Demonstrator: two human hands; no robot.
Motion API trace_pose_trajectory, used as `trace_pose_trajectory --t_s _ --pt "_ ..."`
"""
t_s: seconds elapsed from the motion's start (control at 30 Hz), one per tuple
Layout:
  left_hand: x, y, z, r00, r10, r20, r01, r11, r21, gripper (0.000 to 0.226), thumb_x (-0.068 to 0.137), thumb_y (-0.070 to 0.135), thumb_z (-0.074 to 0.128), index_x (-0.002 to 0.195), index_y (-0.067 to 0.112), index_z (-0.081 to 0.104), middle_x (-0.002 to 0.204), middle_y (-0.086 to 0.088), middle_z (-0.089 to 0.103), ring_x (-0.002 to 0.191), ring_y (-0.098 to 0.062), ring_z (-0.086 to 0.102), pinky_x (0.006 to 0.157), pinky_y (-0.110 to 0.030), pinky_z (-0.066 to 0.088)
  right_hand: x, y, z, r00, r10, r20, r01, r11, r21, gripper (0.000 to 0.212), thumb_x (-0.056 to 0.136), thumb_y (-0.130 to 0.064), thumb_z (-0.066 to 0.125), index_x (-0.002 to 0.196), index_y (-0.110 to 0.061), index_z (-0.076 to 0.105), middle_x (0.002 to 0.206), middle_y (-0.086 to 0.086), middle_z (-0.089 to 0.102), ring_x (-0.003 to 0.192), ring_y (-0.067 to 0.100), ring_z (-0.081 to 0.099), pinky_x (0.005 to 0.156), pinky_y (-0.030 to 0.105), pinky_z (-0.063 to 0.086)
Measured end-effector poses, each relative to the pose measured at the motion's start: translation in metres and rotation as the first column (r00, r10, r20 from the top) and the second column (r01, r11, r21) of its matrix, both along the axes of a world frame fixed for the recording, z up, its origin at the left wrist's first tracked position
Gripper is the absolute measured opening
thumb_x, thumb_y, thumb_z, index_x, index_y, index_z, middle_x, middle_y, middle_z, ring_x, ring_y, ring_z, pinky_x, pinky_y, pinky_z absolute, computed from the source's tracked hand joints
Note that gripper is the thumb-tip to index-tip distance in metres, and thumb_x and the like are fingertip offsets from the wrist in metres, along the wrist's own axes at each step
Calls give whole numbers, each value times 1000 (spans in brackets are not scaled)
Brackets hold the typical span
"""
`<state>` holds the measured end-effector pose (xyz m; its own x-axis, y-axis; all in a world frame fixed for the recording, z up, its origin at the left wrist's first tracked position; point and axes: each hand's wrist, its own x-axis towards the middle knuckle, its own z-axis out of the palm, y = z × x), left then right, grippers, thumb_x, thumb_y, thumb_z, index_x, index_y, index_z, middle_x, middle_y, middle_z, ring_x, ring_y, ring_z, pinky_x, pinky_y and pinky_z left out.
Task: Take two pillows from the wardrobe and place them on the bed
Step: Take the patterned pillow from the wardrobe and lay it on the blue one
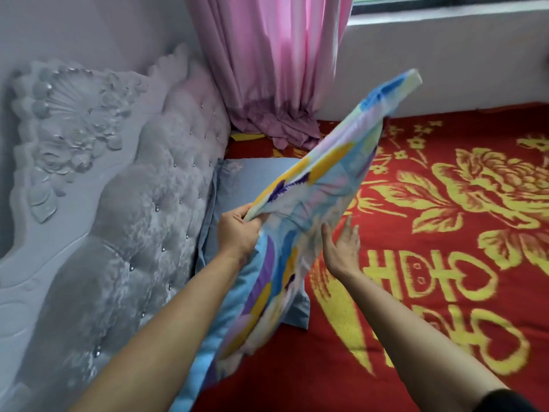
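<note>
A floral pillow [315,185] in blue, yellow, purple and pink tilts up over the bed [445,263], its far corner raised toward the window. My left hand [237,230] is shut on its near edge. My right hand [341,248] is flat and open with fingers spread, under or beside the pillow's lower face; contact is unclear. A plain blue-grey pillow [252,176] lies flat on the bed against the headboard, partly hidden by the floral one.
A grey tufted headboard [133,218] with carved flowers runs along the left. A pink curtain [273,69] bunches onto the bed's far corner below a window ledge [445,31]. The bed wears a red blanket with yellow patterns.
</note>
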<state>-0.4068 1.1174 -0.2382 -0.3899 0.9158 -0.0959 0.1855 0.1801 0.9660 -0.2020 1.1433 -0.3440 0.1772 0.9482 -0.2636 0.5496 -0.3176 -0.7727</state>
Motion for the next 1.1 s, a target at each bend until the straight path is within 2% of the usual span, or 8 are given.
trace_pose_trajectory --t_s 0.17,0.3,0.43,0.57,0.8,0.9,1.0,1.1 --pt "-50 57 -24 898 31 438 7 996 -85 19 78 14 80 96 8 77 94 -15 73 79 -27 64 78 -42 55 -67 29 -21 994 45 103 -70 964 256 77 98 -63 22 158 -16 13 166 9 13 153 20 4 124 39 6" --pt "-102 95 -76 796 84 600 -4 991 -133 24 85 16 74 105 4 73 105 -16 75 89 -25 73 79 -36 60 -114 61 -52 993 -66 97 23 921 390 75 96 -57 29 156 -12 20 163 13 20 153 23 10 124 36 7" --pt "-145 109 -159 919 133 371 -38 967 -252 38 100 32 52 130 8 54 128 -2 62 104 2 65 87 -17 53 -145 75 -130 902 264 341 -336 926 171 70 97 -56 36 154 -15 28 161 22 21 149 37 19 121 46 18" --pt "-163 100 -253 994 -111 18 106 868 -485 67 101 48 40 156 21 12 164 -5 16 149 -16 18 122 -35 16 -150 53 -223 677 551 487 -501 830 -243 74 94 -70 26 156 -37 3 167 7 -3 152 35 -4 117 62 2" --pt "-148 78 -361 921 -279 -271 45 768 -638 80 84 77 39 151 48 8 166 -1 -5 151 -32 5 121 -52 8 -154 56 -276 680 532 504 -490 842 -227 76 87 -80 11 152 -46 -10 164 -6 -20 150 27 -22 114 69 -8" --pt "-150 87 -374 885 -288 -366 -18 765 -644 87 75 88 36 149 53 5 166 0 2 148 -38 12 118 -58 10 -161 59 -271 703 478 526 -486 863 -135 74 89 -76 21 154 -44 11 167 -1 3 153 29 -2 113 68 3" --pt "-155 83 -379 876 -248 -414 -57 799 -598 86 75 88 37 148 54 8 165 -2 6 148 -37 13 115 -60 8 -154 51 -261 821 268 505 -413 888 201 64 91 -67 38 144 -32 46 156 4 38 144 29 33 111 59 27" --pt "-150 75 -376 848 -183 -498 -131 838 -530 78 80 82 39 149 52 15 162 -11 15 145 -37 19 116 -56 12 -122 57 -260 913 -24 407 -101 954 282 67 89 -63 50 145 -26 43 158 10 32 144 29 32 112 49 28"
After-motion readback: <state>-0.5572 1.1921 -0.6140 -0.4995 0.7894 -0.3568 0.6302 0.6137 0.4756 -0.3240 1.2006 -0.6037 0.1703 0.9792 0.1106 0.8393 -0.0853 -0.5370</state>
